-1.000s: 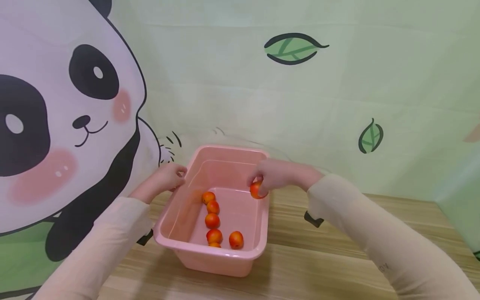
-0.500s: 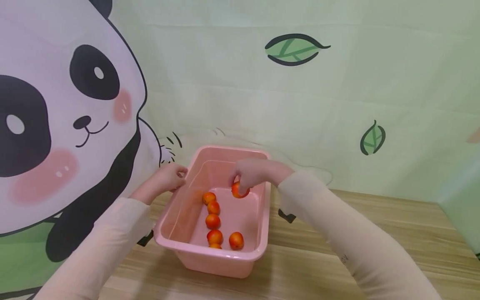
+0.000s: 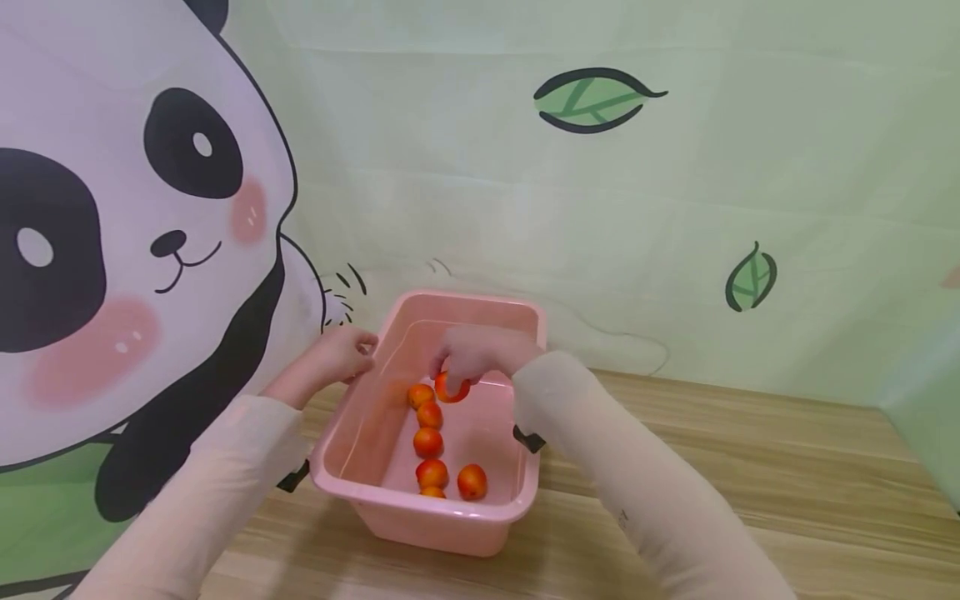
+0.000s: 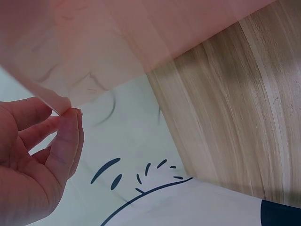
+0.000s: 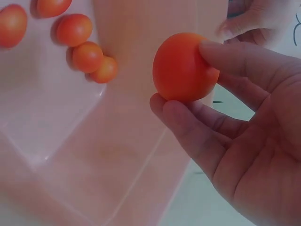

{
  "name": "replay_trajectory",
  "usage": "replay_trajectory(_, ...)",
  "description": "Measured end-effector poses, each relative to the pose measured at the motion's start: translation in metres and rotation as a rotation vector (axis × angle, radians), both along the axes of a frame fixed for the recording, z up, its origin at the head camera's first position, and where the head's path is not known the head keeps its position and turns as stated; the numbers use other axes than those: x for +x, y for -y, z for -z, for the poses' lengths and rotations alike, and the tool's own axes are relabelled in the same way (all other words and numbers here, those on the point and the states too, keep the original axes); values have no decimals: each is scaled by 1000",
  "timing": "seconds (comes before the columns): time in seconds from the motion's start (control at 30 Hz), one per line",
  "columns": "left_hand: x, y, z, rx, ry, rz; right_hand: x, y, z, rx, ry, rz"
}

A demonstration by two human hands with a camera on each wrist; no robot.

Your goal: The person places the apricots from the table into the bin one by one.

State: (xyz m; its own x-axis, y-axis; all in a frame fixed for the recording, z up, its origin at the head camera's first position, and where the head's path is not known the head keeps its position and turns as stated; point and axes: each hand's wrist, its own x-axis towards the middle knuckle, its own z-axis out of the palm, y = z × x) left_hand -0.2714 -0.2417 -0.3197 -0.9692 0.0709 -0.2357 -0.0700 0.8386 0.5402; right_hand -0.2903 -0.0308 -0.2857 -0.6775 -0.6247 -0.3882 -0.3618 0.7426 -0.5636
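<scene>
A pink plastic basin point(image 3: 431, 527) stands on the wooden table. At its left rim, my left hand point(image 3: 341, 354) pinches the edge between thumb and fingers, as the left wrist view shows at the rim point(image 4: 65, 104). My right hand point(image 3: 480, 352) is over the inside of the basin toward the far end. Between thumb and fingertips it holds a round orange-red fruit point(image 5: 181, 68), smooth like a tomato. Below, a loose row of similar fruits point(image 3: 428, 442) lies along the left side of the basin floor, and one more fruit point(image 3: 472, 482) sits near the front right corner.
The wood-grain table point(image 3: 675, 483) extends to the right of the basin. Close behind hangs a pale green backdrop point(image 3: 450, 167) with a printed panda point(image 3: 187, 233) at left and printed leaves point(image 3: 592, 100).
My right hand has moved left with the fruit, from the right rim across the basin to above the far end of the row. The left hand has stayed at the left rim.
</scene>
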Motion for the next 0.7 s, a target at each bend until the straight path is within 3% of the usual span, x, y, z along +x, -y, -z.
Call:
replay_trajectory(0.1, -1, 1, 1, 5, 0, 5, -1, 5, 5, 8, -13, -6)
replay_trajectory(0.27, -2, 1, 2, 9, 3, -1, 3, 9, 13, -15, 49, 133)
replay_trajectory(0.7, -1, 1, 1, 22, 9, -7, -6, 15, 36, 23, 67, 126)
